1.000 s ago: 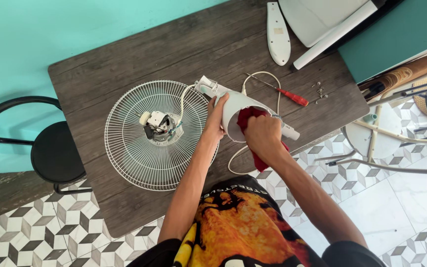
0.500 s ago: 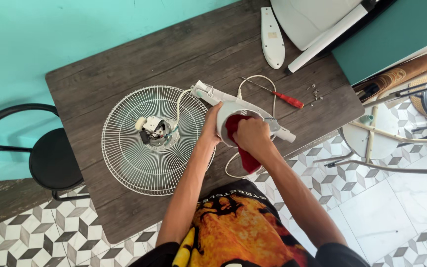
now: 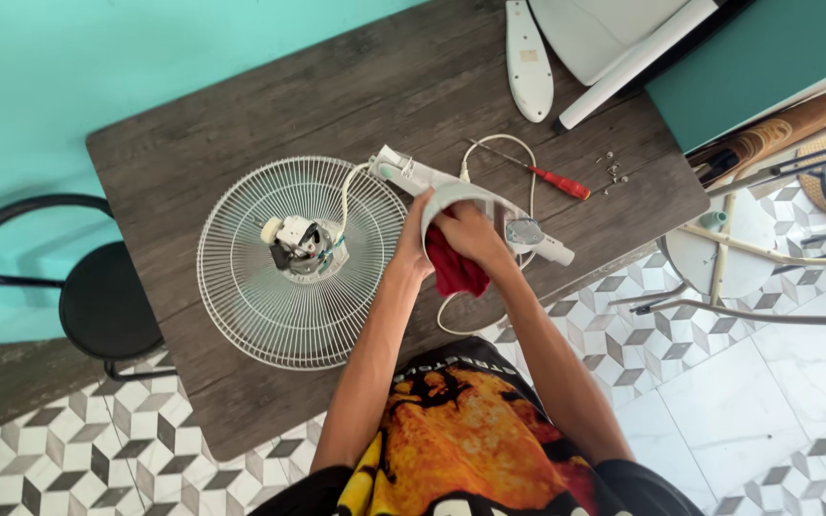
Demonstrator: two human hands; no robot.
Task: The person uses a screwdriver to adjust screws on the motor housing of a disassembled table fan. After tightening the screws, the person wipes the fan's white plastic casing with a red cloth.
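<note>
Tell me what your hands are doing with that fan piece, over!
Left hand steadies white fan housing. Right hand presses red cloth against it. Fan grille with motor lies beside; red screwdriver apart. Nothing blocking.

Both forearms are bare, no sleeves reaching them, no watch or rings visible. The person wears a black shirt (image 3: 475, 440) printed with a large orange-and-yellow graphic across the chest.

Turquoise wall (image 3: 97, 57); patterned tile floor (image 3: 719, 401); black stool (image 3: 107, 301)
</note>
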